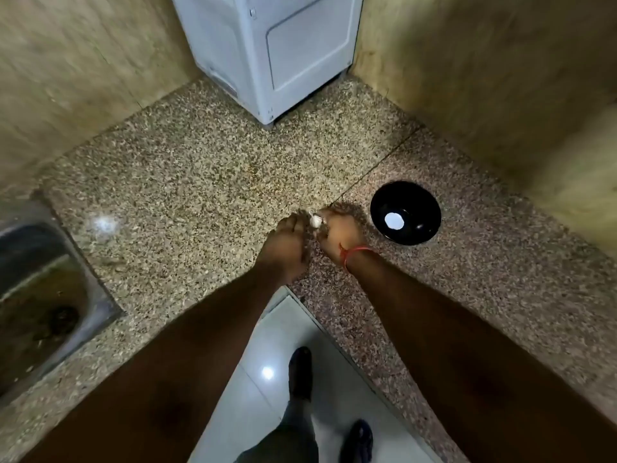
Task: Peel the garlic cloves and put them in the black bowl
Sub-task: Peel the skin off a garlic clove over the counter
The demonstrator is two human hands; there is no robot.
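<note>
Pale floor tile (267,345) shows nearest us, with our shoes (300,369) below the counter's inner corner; above it our two forearms reach out over the speckled counter (200,182). Our hands meet over the seam between the two slabs: the left hand (287,243) has its fingers curled toward the garlic (315,221), and the right hand (340,233), with a red thread (354,253) at the wrist, pinches the same white piece from the other side; we cannot tell how much skin is left on it, nor whether it is one clove or several. Just right of the hands sits the bowl (405,213), black, with a bright glare spot on its bottom and a small pale speck beside that, too small to name. A steel sink (40,279) lies well off to the left, and a white appliance (267,51) stands in the far corner. We judge the risks to be these: a slick clove could shoot from the pinch and roll toward the counter edge or the floor; loose skin could drift into the bowl, being so near; a hard squeeze could bruise the clove.
</note>
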